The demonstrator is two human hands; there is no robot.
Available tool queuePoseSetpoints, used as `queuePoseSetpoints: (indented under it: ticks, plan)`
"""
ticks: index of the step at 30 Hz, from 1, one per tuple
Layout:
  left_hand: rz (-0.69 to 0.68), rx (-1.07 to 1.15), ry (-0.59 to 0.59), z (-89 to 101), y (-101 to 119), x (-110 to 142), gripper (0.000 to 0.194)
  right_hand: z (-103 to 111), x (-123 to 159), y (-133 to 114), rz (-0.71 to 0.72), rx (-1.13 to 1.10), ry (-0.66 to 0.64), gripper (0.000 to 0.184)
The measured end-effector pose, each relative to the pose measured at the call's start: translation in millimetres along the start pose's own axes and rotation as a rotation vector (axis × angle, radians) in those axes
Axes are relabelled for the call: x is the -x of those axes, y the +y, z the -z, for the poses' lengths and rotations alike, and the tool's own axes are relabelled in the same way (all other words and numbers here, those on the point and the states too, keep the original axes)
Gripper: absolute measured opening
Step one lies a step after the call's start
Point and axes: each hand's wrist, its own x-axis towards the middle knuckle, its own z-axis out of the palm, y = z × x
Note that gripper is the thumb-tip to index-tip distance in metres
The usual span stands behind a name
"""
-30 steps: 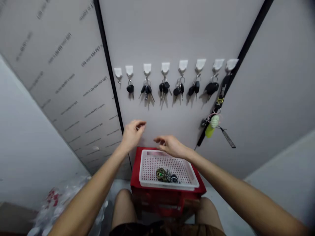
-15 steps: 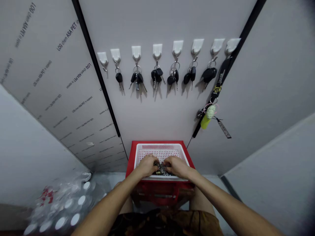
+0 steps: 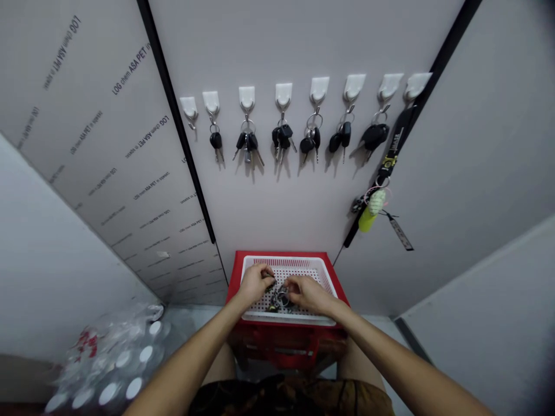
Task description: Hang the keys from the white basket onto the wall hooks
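Observation:
A white perforated basket (image 3: 327,277) holds a small heap of metal keys and rings (image 3: 277,301). Inside its left part, my left hand (image 3: 255,283) pinches a small dark key, mostly covered by the fingers. My right hand (image 3: 307,293) reaches over the basket from the right, its fingertips closed at a metal key ring (image 3: 283,298) above the heap. The two hands are a short gap apart. A yellowish piece (image 3: 273,309) shows at the near side of the heap.
The basket sits on a red stool (image 3: 234,283). On the wall ahead, white hooks carry several black-headed key bunches (image 3: 247,141). The leftmost hook (image 3: 189,108) bears no keys. A black lanyard (image 3: 395,141) hangs at right. Wrapped bottles (image 3: 124,358) stand on the floor at left.
My hands have drawn apart, the left going up and left with the key. More of the heap and a key ring by my right fingers show. The view has shifted slightly.

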Motion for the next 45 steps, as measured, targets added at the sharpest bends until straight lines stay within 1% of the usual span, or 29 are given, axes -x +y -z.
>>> queuePoseSetpoints:
  ticks: [2,4,8,15,19,21,24,26,28,30,31,32,34,36,38,40,42,45]
  plan:
    - [0.042,0.139,0.004,1.2,0.3,-3.1,0.008,-1.4,-1.6,-3.1,0.023,0.015,-0.008,0.025]
    - [0.047,0.251,0.017,2.6,0.3,-6.1,0.008,-5.1,-4.1,-4.1,0.047,0.059,-0.014,0.025]
    - [0.029,0.355,0.045,6.3,-0.3,-10.1,0.008,-12.4,-9.8,-2.0,0.038,0.099,0.026,0.014]
    - [0.012,0.346,0.071,7.2,1.1,-9.8,0.008,-14.0,-15.4,-8.9,-0.059,0.032,0.106,0.023]
    - [-0.022,0.229,0.092,9.9,5.0,-6.1,0.008,-15.1,-19.9,-12.8,-0.075,0.061,0.157,0.021]
    - [-0.044,0.123,0.132,15.6,6.9,-2.9,0.010,-8.8,-20.5,-14.3,-0.073,0.053,0.189,0.020]
    - [-0.107,0.004,0.189,25.6,11.9,2.4,0.016,11.0,-19.7,-20.7,-0.045,-0.015,0.216,0.019]
    - [-0.169,0.024,0.161,29.5,17.7,4.8,0.018,26.4,-19.7,-28.8,0.004,-0.059,0.210,0.018]
    - [-0.215,0.138,0.082,29.9,25.4,5.7,0.021,39.6,-21.2,-38.5,0.050,-0.109,0.196,0.016]
    - [-0.224,0.323,0.003,28.3,33.1,5.0,0.026,49.9,-24.2,-48.1,0.076,-0.202,0.185,0.013]
    - [-0.218,0.424,-0.018,27.8,36.4,4.2,0.028,54.1,-26.1,-52.7,0.081,-0.270,0.178,0.012]
    - [-0.211,0.516,-0.021,28.0,39.0,3.2,0.028,57.9,-28.4,-57.5,0.080,-0.349,0.169,0.011]
    - [-0.205,0.647,0.015,32.3,42.5,0.4,0.026,64.7,-33.8,-68.2,0.072,-0.510,0.157,0.011]
    - [-0.198,0.696,0.090,43.7,45.0,-3.4,0.028,70.9,-40.7,-81.5,0.091,-0.610,0.172,0.012]
    - [-0.188,0.683,0.166,63.2,48.7,-8.2,0.031,76.9,-49.7,-97.3,0.156,-0.625,0.229,0.012]
    - [-0.197,0.627,0.258,90.3,55.0,-13.4,0.031,83.0,-60.0,-114.8,0.245,-0.594,0.334,0.011]
    - [-0.226,0.538,0.383,122.3,63.5,-18.6,0.028,89.8,-70.2,-133.3,0.346,-0.536,0.479,0.013]
    - [-0.254,0.402,0.549,170.4,78.3,-26.4,0.026,101.8,-82.0,-162.4,0.512,-0.342,0.658,0.018]
